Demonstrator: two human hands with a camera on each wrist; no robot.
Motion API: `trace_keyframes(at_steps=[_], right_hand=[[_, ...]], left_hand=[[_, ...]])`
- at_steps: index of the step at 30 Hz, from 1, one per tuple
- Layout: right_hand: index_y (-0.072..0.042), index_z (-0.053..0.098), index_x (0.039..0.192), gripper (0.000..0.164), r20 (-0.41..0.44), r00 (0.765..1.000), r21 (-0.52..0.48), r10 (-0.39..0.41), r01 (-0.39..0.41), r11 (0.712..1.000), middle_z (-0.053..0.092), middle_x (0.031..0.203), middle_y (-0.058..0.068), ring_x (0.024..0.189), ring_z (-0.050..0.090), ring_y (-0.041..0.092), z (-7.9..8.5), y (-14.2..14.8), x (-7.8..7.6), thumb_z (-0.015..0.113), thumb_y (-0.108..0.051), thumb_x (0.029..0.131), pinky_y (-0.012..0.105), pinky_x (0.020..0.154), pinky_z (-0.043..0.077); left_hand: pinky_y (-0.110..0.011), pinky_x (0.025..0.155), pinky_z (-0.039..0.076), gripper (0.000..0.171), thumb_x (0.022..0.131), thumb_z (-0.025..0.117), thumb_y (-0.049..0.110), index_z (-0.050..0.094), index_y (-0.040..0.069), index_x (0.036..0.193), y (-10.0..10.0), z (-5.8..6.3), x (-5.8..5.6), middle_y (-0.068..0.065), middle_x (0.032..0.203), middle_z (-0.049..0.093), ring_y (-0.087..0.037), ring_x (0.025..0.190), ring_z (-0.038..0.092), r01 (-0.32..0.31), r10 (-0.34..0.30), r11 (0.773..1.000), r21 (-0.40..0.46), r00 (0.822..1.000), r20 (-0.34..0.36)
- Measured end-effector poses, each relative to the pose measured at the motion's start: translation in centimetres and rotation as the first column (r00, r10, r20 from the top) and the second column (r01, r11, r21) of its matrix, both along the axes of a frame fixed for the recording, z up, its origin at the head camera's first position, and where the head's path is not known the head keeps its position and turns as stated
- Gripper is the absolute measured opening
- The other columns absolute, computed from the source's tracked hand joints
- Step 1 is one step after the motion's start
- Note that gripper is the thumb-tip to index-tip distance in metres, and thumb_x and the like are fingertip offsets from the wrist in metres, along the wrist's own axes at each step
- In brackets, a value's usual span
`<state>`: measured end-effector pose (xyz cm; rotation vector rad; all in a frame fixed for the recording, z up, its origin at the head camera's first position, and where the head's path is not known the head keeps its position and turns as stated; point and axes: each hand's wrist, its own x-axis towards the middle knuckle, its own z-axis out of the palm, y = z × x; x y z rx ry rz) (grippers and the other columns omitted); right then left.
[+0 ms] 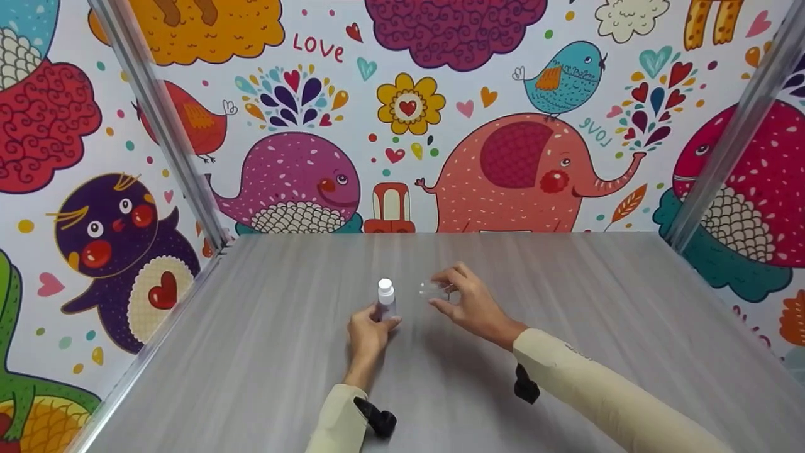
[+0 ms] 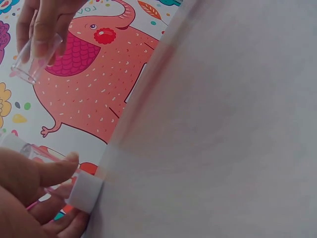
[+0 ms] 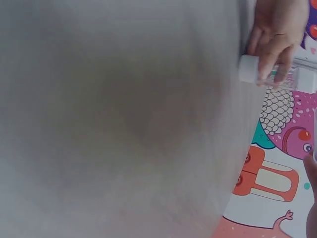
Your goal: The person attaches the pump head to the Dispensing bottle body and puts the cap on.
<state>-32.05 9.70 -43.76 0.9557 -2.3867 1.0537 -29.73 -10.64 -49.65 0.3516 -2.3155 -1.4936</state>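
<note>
Near the middle of the table, the left hand (image 1: 368, 333) grips a small clear bottle (image 1: 387, 308) with a white pump top (image 1: 385, 289). In the left wrist view the bottle's white base (image 2: 85, 191) shows below the fingers, close to the tabletop. To its right, the right hand (image 1: 471, 305) pinches a clear see-through cap (image 1: 433, 290) between thumb and fingers. The cap is apart from the bottle and raised off the table; its open rim (image 2: 25, 74) appears in the left wrist view. At the right wrist view's edge, only a sliver of the right hand (image 3: 311, 198) shows.
A grey wood-grain tabletop (image 1: 264, 352) spreads beneath both hands. Behind it stands a wall (image 1: 402, 170) printed with cartoon animals. Metal posts (image 1: 157, 119) rise at the back left and back right corners. Small black devices (image 1: 377, 418) hang at both wrists.
</note>
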Motion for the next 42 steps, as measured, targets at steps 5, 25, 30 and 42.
trace_keyframes(at_steps=[5,25,30,42], right_hand=[[-0.008,0.064,0.118,0.038,0.097,0.995,-0.049,-0.035,0.039,0.998,0.060,0.110,0.005,0.102,0.066,0.025,0.4,-0.4,0.1,0.080,-0.012,0.084,0.036,0.093,0.056],[-0.007,0.060,0.118,0.038,0.169,0.983,-0.089,-0.073,0.089,0.992,0.065,0.115,0.010,0.106,0.067,0.024,1.1,-2.9,-0.3,0.079,-0.015,0.085,0.037,0.096,0.055],[-0.011,0.060,0.121,0.039,0.223,0.973,-0.104,-0.062,0.087,0.991,0.064,0.119,0.009,0.109,0.066,0.025,1.1,-3.5,-0.2,0.078,-0.017,0.087,0.039,0.097,0.054],[-0.009,0.063,0.124,0.038,0.207,0.978,-0.109,-0.024,0.048,0.993,0.058,0.117,0.012,0.109,0.065,0.029,0.9,-4.2,-0.3,0.075,-0.014,0.089,0.040,0.099,0.053]], left_hand=[[-0.041,0.076,0.053,0.020,0.074,0.085,0.010,0.075,0.003,0.090,0.0,0.0,0.1,-0.014,0.095,0.078,-0.021,0.081,0.067,0.001,-0.001,1.000,-0.006,1.000,0.018],[-0.039,0.076,0.053,0.016,0.078,0.083,0.011,0.076,0.005,0.090,-0.1,0.3,0.1,-0.012,0.095,0.078,-0.017,0.077,0.063,0.010,-0.010,1.000,-0.004,1.000,0.025],[-0.037,0.073,0.053,0.017,0.076,0.083,0.009,0.075,0.002,0.090,-0.2,0.1,0.1,-0.013,0.094,0.078,-0.018,0.076,0.063,0.020,-0.020,1.000,0.018,1.000,0.007],[-0.051,0.091,0.051,0.034,0.076,0.085,0.012,0.077,0.006,0.108,0.0,0.1,0.0,-0.018,0.104,0.077,-0.032,0.102,0.072,-0.010,0.010,1.000,0.003,0.999,0.053]])
